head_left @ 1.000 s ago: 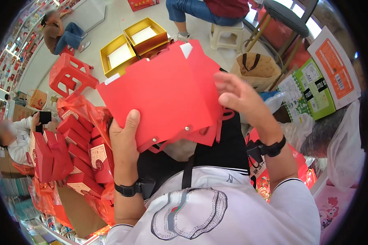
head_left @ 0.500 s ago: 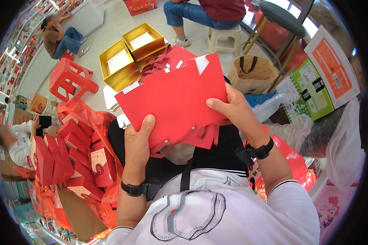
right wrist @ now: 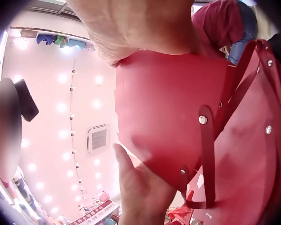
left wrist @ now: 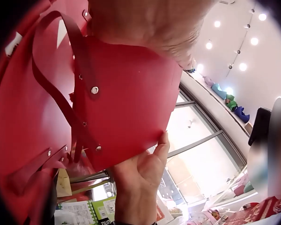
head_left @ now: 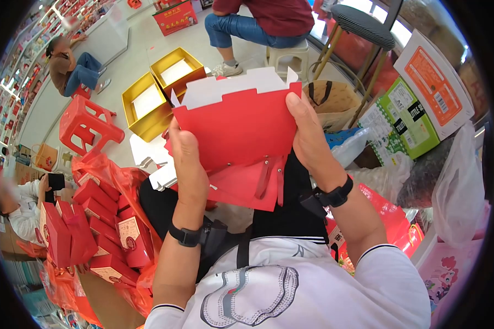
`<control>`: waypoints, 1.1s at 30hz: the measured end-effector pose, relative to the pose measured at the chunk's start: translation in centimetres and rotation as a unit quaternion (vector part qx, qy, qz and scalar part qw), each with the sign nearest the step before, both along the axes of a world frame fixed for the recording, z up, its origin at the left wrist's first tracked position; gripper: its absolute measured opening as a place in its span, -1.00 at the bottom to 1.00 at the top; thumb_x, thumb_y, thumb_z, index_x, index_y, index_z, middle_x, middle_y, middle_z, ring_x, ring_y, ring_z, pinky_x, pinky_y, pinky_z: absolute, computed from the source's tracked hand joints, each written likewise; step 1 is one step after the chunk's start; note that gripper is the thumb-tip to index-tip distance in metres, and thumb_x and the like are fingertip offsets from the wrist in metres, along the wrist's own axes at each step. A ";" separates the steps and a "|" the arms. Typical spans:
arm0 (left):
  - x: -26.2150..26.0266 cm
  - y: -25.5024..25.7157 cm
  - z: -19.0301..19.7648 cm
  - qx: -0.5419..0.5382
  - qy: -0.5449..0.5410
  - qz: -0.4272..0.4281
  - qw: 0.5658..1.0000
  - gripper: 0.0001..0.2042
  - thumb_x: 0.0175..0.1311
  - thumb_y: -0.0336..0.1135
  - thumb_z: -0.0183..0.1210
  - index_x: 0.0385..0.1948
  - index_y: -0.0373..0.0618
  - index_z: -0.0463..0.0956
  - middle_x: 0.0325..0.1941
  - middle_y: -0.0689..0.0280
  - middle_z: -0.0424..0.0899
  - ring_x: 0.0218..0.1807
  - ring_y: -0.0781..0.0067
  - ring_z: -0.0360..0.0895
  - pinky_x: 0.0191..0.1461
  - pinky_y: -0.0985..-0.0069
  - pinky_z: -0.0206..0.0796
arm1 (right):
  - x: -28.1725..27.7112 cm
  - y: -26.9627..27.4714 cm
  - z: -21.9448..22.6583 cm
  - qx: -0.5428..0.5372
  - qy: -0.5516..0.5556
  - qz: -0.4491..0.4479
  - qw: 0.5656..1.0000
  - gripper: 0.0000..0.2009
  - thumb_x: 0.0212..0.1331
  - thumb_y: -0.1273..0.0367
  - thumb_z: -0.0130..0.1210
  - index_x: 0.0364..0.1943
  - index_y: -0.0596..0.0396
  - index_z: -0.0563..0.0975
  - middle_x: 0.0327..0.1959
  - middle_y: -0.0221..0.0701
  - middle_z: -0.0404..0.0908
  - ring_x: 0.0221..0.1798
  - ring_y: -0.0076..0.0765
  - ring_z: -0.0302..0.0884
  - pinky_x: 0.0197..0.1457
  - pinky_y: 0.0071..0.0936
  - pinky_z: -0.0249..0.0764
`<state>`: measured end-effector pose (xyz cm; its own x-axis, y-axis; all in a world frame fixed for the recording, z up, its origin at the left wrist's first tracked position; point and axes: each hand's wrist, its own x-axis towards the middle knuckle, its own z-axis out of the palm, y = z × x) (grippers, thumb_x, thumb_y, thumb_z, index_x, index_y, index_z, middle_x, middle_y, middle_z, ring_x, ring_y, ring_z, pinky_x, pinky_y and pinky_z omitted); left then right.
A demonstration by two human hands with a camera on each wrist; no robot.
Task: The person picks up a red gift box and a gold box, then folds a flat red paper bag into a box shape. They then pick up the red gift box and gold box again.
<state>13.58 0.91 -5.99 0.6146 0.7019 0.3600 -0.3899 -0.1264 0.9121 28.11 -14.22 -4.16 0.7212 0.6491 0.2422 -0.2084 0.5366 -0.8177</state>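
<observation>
A red cardboard gift bag (head_left: 239, 126) is held up over the lap, its notched, white-lined flaps standing open at the far end. My left hand (head_left: 189, 167) grips its left side, and my right hand (head_left: 311, 142) holds the right side with the thumb near the top edge. The fingers behind the card are hidden in the head view. Riveted red strap handles (left wrist: 56, 70) hang from the bag's near edge in the left wrist view. Under it on the lap lie more red bag pieces (head_left: 244, 189) with straps.
Red gift boxes (head_left: 101, 225) fill an orange plastic bag at left. White card pieces (head_left: 162, 175) lie by the left knee. Beyond stand gold boxes (head_left: 145, 104) and a red stool (head_left: 88, 123). A paper bag (head_left: 335, 104) and cartons (head_left: 411, 118) are at right. Several people sit nearby.
The right hand has come back onto the bag's right side. The flat red bag has been tilted and opened out, its white-lined far flaps now showing. Both hands have shifted to its sides.
</observation>
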 end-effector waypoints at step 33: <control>-0.7 3.8 0.9 0.301 0.173 0.087 0.934 -0.43 0.64 -0.14 -0.21 0.54 -0.30 0.16 0.45 0.00 0.36 0.53 0.13 0.26 0.62 0.35 -0.02 | 3.4 2.2 -0.8 -0.039 -0.026 0.157 0.986 -0.50 0.54 0.29 -0.11 0.46 0.25 0.31 0.33 -0.24 0.52 0.34 -0.40 0.50 0.42 -0.40 0.39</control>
<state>12.92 4.70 -5.06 0.6623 0.5364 0.5231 -0.0111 -0.6910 0.7227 31.50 -12.00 -4.97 0.4694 0.8564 0.2150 -0.3106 0.3881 -0.8677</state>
